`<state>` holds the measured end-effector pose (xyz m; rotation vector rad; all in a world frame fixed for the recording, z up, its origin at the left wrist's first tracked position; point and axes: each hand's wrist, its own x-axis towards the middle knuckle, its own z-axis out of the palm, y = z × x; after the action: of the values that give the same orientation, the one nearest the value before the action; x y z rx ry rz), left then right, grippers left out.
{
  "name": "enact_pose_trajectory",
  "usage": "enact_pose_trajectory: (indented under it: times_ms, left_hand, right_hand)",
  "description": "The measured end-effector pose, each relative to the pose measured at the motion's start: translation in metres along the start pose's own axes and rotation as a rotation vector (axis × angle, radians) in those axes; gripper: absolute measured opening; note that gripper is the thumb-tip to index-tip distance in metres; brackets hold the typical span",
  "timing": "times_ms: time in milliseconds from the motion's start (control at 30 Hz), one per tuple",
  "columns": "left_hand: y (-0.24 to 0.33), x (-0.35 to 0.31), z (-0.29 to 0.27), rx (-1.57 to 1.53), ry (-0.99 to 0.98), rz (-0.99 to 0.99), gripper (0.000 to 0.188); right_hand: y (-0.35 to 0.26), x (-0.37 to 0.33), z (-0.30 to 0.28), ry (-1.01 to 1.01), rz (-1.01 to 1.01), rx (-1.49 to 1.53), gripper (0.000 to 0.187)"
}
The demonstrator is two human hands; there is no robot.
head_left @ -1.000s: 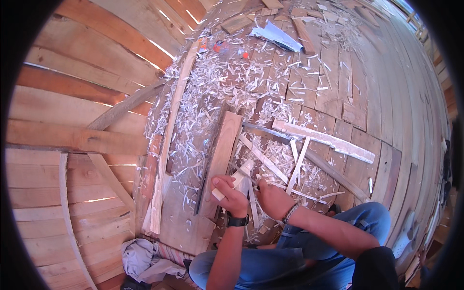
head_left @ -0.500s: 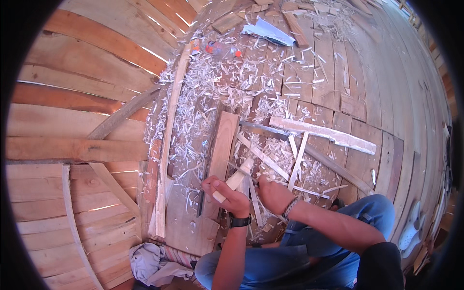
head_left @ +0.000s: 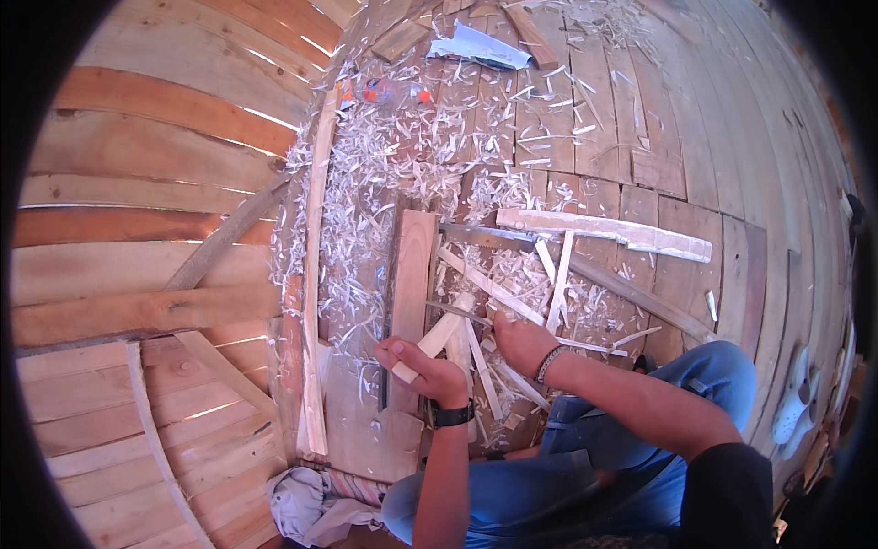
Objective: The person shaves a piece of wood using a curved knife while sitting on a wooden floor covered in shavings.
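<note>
My left hand (head_left: 425,373), with a dark watch at its wrist, is closed around a short pale strip of wood (head_left: 441,335) that slants up and away. My right hand (head_left: 523,346), wearing a bracelet, is closed on a knife whose handle its fingers hide. The thin blade (head_left: 457,312) lies across the strip near its far end. Just beyond and left of the strip, a thick reddish plank (head_left: 415,265) lies lengthwise. Beneath my hands are loose sticks and chips.
A saw (head_left: 489,234) lies partly under a long rough piece of wood (head_left: 604,231). Curled shavings (head_left: 393,151) cover much of the plank floor. At the left rises a board wall (head_left: 137,215). Crumpled grey cloth (head_left: 306,503) and pale clogs (head_left: 794,403) lie at the sides.
The whole view has shifted slightly. My hands keep the same grips, and the blade still lies across the strip near its far end, at a slightly different angle.
</note>
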<state>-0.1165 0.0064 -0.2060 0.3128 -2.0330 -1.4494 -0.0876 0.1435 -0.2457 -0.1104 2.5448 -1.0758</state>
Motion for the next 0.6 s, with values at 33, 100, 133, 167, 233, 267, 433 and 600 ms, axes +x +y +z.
enact_pose_trajectory:
  times_ms: [33, 100, 133, 167, 233, 267, 433, 600]
  left_hand:
    - [-0.003, 0.002, 0.0, 0.002, 0.012, 0.023, 0.031]
    - [-0.008, 0.006, -0.002, 0.007, 0.011, 0.034, 0.03]
    - [-0.008, 0.003, -0.003, 0.008, -0.001, 0.027, 0.03]
    - [-0.008, 0.001, -0.005, 0.003, -0.008, 0.011, 0.03]
    - [-0.006, 0.001, -0.005, -0.01, -0.007, -0.013, 0.029]
    - [-0.005, 0.002, -0.004, -0.017, -0.001, -0.007, 0.029]
    - [-0.006, 0.0, 0.0, 0.006, -0.005, 0.041, 0.03]
    - [-0.007, 0.002, -0.001, -0.022, 0.007, 0.018, 0.03]
  right_hand:
    - [-0.014, -0.002, 0.007, 0.002, 0.037, 0.0, 0.016]
    - [-0.023, 0.0, 0.004, -0.012, 0.034, 0.03, 0.016]
    - [-0.025, -0.005, 0.003, -0.021, 0.05, 0.044, 0.015]
    - [-0.026, -0.008, 0.003, -0.037, 0.066, 0.047, 0.015]
    - [-0.03, -0.007, -0.002, -0.068, 0.082, 0.049, 0.016]
    - [-0.034, -0.005, -0.007, -0.082, 0.082, 0.046, 0.016]
    - [-0.009, -0.001, 0.002, -0.032, 0.098, 0.019, 0.016]
    - [-0.013, -0.003, 0.003, -0.052, 0.065, 0.013, 0.016]
